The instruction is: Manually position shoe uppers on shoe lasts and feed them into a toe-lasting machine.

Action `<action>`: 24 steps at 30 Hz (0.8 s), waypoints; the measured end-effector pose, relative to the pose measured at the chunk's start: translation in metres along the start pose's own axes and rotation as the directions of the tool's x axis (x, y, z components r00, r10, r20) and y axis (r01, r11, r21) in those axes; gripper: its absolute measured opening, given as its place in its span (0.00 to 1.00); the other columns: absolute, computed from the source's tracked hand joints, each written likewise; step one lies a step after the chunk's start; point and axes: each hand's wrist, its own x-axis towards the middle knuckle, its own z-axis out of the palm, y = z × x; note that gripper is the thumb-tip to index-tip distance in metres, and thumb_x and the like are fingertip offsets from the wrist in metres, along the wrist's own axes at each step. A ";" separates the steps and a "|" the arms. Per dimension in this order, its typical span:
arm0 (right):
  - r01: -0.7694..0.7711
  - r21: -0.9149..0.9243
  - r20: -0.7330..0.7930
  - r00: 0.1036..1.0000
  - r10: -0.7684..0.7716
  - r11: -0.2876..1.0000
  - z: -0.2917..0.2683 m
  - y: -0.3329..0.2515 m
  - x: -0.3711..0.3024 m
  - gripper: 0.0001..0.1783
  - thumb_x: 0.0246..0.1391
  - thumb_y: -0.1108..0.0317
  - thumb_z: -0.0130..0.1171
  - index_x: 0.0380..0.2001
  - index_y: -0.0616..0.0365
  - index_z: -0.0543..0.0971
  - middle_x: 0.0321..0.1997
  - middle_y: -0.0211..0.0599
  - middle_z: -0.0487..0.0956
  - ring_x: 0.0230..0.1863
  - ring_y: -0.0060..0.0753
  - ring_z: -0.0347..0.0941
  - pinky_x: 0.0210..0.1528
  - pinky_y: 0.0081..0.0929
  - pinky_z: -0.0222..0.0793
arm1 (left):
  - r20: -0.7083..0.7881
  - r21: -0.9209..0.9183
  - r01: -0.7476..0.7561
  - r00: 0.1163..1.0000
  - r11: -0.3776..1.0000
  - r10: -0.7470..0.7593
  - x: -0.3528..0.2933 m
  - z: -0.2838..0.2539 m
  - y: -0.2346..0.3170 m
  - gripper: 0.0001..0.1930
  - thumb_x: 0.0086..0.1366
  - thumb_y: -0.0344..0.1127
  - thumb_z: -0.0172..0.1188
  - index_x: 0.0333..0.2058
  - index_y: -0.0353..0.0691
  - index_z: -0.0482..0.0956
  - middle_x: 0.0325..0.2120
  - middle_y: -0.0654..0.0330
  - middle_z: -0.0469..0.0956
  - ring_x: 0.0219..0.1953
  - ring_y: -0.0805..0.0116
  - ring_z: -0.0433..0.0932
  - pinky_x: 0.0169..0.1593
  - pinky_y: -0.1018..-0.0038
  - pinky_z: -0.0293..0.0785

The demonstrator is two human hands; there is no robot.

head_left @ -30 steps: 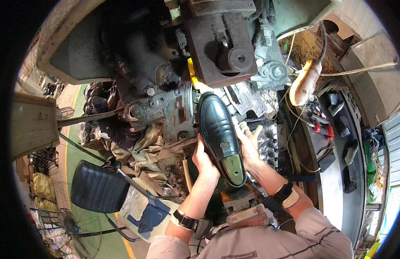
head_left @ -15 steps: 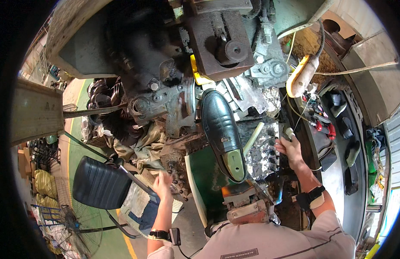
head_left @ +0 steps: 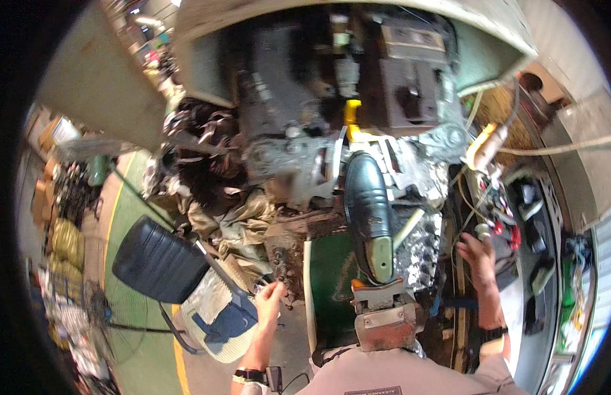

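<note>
A black leather shoe (head_left: 367, 191) with a buckle strap stretches over a green last (head_left: 382, 255), its toe toward the metal jaws of a machine (head_left: 295, 168). The heel end rests by a metal support (head_left: 384, 322) close to my body. My left hand (head_left: 270, 301) is closed with fingertips pinched, left of the shoe beside several small lever knobs (head_left: 279, 263); what lies between the fingertips is hidden. My right hand (head_left: 478, 255) is right of the shoe, fingers apart. A pale round knob (head_left: 482, 230) touches or nearly touches it; I cannot tell which.
A black padded chair (head_left: 159, 257) stands at the left, near a wire fan (head_left: 124, 322). Crumpled tan cloth (head_left: 243, 224) lies beside the machine. A yellow-edged lamp (head_left: 483, 150) hangs at the right, above a rack with several dark shoes (head_left: 537, 240). A green panel (head_left: 332, 289) stands below the shoe.
The view has shifted, so the machine and shoe appear farther right and lower. My left hand has come closer to the lever knobs. The shoe stays at the jaws.
</note>
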 end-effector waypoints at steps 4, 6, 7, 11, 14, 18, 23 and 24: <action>0.619 -0.157 0.052 0.783 -0.619 0.770 0.049 -0.077 -0.073 0.28 0.66 0.65 0.54 0.65 0.66 0.64 0.37 0.43 0.83 0.37 0.33 0.81 0.47 0.32 0.77 | -0.085 -0.080 -0.437 0.899 0.896 0.431 -0.053 0.021 0.126 0.11 0.65 0.29 0.64 0.44 0.33 0.83 0.36 0.58 0.85 0.39 0.73 0.82 0.45 0.74 0.77; 0.788 -0.019 0.169 0.609 -0.775 0.615 0.089 -0.084 -0.117 0.30 0.68 0.66 0.49 0.68 0.67 0.58 0.28 0.40 0.81 0.31 0.31 0.79 0.47 0.34 0.77 | 0.079 0.140 -0.896 0.434 0.421 0.898 -0.078 0.042 0.187 0.11 0.60 0.23 0.62 0.43 0.35 0.83 0.39 0.48 0.84 0.44 0.54 0.84 0.52 0.63 0.78; 0.763 0.153 0.217 0.594 -0.775 0.628 0.114 -0.081 -0.136 0.30 0.70 0.61 0.47 0.68 0.68 0.59 0.33 0.46 0.83 0.32 0.34 0.79 0.47 0.37 0.77 | 0.122 0.044 -0.969 0.247 0.244 0.961 -0.097 0.059 0.211 0.13 0.60 0.22 0.60 0.45 0.34 0.80 0.45 0.45 0.81 0.49 0.48 0.81 0.57 0.54 0.75; -0.186 0.599 0.661 0.665 -0.349 0.779 0.195 -0.077 -0.209 0.39 0.70 0.40 0.38 0.72 0.57 0.53 0.65 0.53 0.71 0.60 0.49 0.74 0.61 0.40 0.71 | 0.298 -0.176 -0.955 -0.283 -0.239 0.912 -0.167 0.132 0.253 0.21 0.66 0.48 0.59 0.50 0.40 0.81 0.59 0.40 0.71 0.62 0.43 0.71 0.66 0.43 0.58; 0.137 0.421 0.607 0.692 -0.391 0.897 0.196 -0.120 -0.221 0.43 0.66 0.35 0.39 0.73 0.54 0.52 0.68 0.51 0.67 0.64 0.48 0.69 0.69 0.42 0.63 | 0.098 -0.341 -0.930 -0.177 -0.134 0.979 -0.158 0.133 0.255 0.24 0.66 0.46 0.59 0.54 0.36 0.79 0.65 0.38 0.64 0.69 0.41 0.62 0.69 0.48 0.53; 0.617 0.564 0.417 0.361 -0.834 0.549 0.157 -0.217 -0.260 0.38 0.68 0.42 0.41 0.69 0.61 0.59 0.66 0.50 0.70 0.67 0.47 0.66 0.69 0.49 0.57 | -0.020 -0.345 -0.920 0.205 0.185 0.979 -0.178 0.052 0.348 0.25 0.74 0.48 0.45 0.57 0.34 0.72 0.45 0.49 0.79 0.50 0.58 0.78 0.55 0.62 0.73; 0.784 0.366 0.262 0.430 -0.864 0.501 0.086 -0.214 -0.286 0.38 0.68 0.43 0.42 0.69 0.63 0.59 0.64 0.52 0.72 0.66 0.45 0.67 0.69 0.48 0.58 | 0.204 -0.614 -0.736 0.200 0.284 0.958 -0.183 0.111 0.345 0.24 0.74 0.48 0.45 0.57 0.34 0.72 0.45 0.49 0.79 0.49 0.58 0.78 0.54 0.62 0.73; 0.798 0.315 0.233 0.459 -0.858 0.513 0.077 -0.210 -0.296 0.38 0.68 0.43 0.43 0.68 0.63 0.59 0.64 0.52 0.72 0.66 0.45 0.67 0.69 0.48 0.58 | 0.228 -0.657 -0.694 0.189 0.295 0.955 -0.189 0.118 0.345 0.24 0.74 0.48 0.45 0.56 0.34 0.72 0.45 0.49 0.79 0.49 0.58 0.78 0.54 0.62 0.73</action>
